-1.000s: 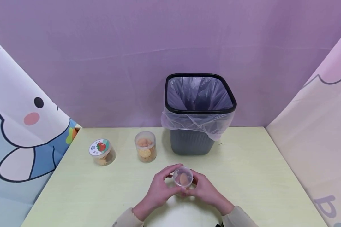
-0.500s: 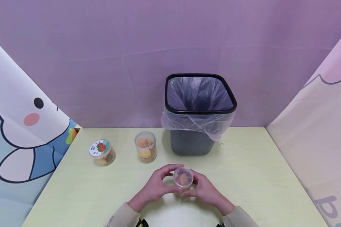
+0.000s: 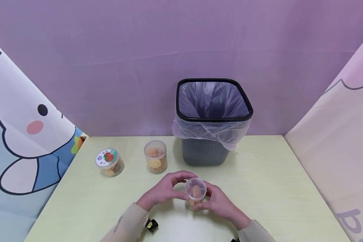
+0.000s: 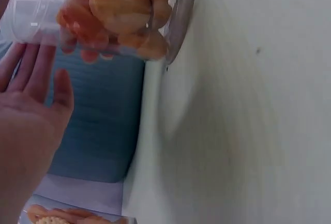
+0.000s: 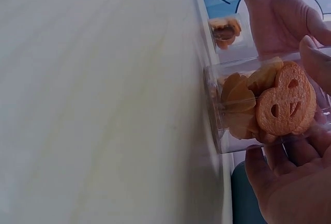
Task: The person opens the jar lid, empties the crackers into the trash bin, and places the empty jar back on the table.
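From where I sit, everything turns on the clear cookie jar (image 3: 195, 194): it stands upright on the table (image 3: 275, 188), long axis vertical, in front of the grey bin (image 3: 213, 121) and nearer the person. Both hands flank it. The right hand (image 3: 219, 203) is the closer — in the right wrist view its fingers curl round the jar's wall, with a smiling-face cookie (image 5: 284, 105) pressed against the clear plastic between them. The left hand (image 3: 166, 190) arches over from the jar's left, fingertips bent toward the lid (image 3: 195, 185); the left wrist view shows its fingers fairly straight beside the jar wall, and I cannot tell whether they actually touch or pinch anything.

To the left of the bin stand two more jars — an open-looking one with cookies (image 3: 155, 161) just beside it, and farther left a jar with a strawberry-label lid (image 3: 109, 162). Both are well apart from the hands.

The table is pale yellow-green and smooth. The bin is lined with a thin clear bag (image 3: 211, 132) folded over its rim. A purple backdrop closes the back, with cartoon-printed panels at either side.
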`<action>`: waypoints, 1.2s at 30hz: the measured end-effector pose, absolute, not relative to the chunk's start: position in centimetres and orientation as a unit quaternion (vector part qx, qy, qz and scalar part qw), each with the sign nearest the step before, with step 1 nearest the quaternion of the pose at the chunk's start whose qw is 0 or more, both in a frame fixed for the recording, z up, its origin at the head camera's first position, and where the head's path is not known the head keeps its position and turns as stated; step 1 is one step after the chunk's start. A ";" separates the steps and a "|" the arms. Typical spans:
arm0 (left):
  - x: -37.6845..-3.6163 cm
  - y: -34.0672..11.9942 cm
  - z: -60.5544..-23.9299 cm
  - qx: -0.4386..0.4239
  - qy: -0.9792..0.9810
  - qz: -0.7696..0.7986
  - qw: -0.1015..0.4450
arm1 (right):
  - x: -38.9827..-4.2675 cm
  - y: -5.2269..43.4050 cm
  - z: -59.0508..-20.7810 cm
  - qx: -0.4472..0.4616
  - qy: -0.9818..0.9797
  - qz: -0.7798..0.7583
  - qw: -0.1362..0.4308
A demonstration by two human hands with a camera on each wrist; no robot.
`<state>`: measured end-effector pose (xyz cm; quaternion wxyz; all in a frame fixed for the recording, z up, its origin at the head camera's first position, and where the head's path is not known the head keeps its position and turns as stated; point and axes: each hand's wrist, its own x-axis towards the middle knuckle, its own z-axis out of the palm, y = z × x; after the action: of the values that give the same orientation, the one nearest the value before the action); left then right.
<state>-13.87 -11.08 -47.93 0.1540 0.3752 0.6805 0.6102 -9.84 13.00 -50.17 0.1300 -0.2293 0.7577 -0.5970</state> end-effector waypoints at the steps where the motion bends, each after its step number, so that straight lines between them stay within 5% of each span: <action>1: -14.1 -11.1 -48.0 0.381 0.675 0.610 0.164 | -9.9 13.0 -50.2 -0.229 0.757 -0.597 0.131; 14: -15.9 -10.3 -47.3 0.428 0.642 0.578 0.267 | -9.9 13.1 -50.2 -0.218 0.760 -0.597 0.139; 36: -12.3 -9.6 -47.1 0.312 0.698 0.626 0.151 | -10.0 12.9 -50.0 -0.223 0.755 -0.600 0.140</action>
<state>-12.32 -9.58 -47.08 0.1506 0.3124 0.6982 0.6263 -9.95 12.91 -50.01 0.1403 -0.2229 0.7550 -0.6005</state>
